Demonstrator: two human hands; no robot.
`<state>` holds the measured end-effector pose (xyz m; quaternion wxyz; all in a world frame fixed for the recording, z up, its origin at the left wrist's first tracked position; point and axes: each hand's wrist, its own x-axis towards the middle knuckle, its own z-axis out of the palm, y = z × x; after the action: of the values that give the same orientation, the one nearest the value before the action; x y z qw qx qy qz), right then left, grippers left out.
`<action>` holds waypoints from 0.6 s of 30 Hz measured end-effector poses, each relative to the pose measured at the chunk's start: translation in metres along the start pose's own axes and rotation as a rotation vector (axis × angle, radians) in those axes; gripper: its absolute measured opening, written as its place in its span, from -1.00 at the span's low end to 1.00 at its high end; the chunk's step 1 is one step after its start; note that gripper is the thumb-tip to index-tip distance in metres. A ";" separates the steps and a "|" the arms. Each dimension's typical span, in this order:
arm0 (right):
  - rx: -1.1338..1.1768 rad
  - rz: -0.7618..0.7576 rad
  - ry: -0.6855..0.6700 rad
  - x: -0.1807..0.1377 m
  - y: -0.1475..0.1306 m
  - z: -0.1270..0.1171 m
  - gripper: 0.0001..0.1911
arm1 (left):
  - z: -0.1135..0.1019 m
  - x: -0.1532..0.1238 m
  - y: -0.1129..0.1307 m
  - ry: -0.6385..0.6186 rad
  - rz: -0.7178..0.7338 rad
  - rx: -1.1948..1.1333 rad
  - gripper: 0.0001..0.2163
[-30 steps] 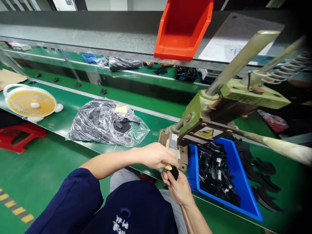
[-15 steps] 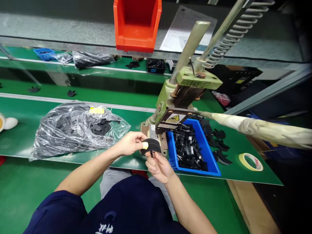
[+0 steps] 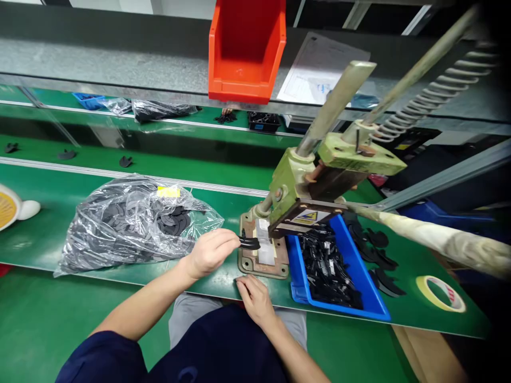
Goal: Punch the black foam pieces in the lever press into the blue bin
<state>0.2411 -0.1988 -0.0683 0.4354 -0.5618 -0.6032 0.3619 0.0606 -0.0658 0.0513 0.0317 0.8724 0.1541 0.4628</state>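
A thin curved black piece (image 3: 249,243) is pinched in the fingers of my left hand (image 3: 214,253). It is held edge-on over the base plate (image 3: 282,260) of a green hand press (image 3: 287,173); whether it touches the plate I cannot tell. My right hand (image 3: 256,301) rests at the front edge of the green table, below the base plate, with its fingers curled together. A small dark spot shows at its fingertips, too small to name. Right of the press stands a blue bin (image 3: 298,291) full of small black parts (image 3: 329,266).
A clear plastic bag (image 3: 139,226) of black curved pieces lies left of the press. Loose black pieces (image 3: 385,282) and a roll of yellow tape (image 3: 441,293) are on the right. An orange bin (image 3: 239,91) sits on the shelf above. The wrapped press lever (image 3: 431,231) sticks out rightward.
My hands have moved apart. The left has carried the curved piece over the press base and turned it edge-on; the right has dropped to the table edge. The view has shifted.
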 end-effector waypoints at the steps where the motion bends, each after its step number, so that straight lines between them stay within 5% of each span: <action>1: -0.046 -0.034 0.008 -0.001 0.002 0.002 -0.72 | -0.001 -0.002 -0.002 0.017 0.036 0.019 -0.80; 6: -0.220 -0.157 0.052 0.000 0.009 0.006 -0.77 | -0.006 -0.015 -0.017 -0.005 0.017 0.016 -0.81; 9: -0.293 -0.222 0.078 0.000 0.012 0.008 -0.84 | -0.003 -0.019 -0.038 -0.131 -0.166 -0.001 -0.79; 13: -0.346 -0.329 0.139 -0.004 0.017 0.010 -0.87 | 0.002 -0.003 -0.116 -0.137 -0.716 0.001 -0.89; 16: -0.363 -0.411 0.165 -0.005 0.025 0.007 -0.85 | -0.011 0.013 -0.201 0.029 -1.286 0.018 -0.88; 18: -0.375 -0.446 0.172 -0.005 0.030 0.005 -0.86 | -0.025 0.018 -0.249 0.175 -1.525 0.041 -0.83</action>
<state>0.2470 -0.2007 -0.0986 0.4423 -0.5147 -0.7289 0.0904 -0.0099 0.1741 0.0305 0.3137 0.4853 0.7238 0.3771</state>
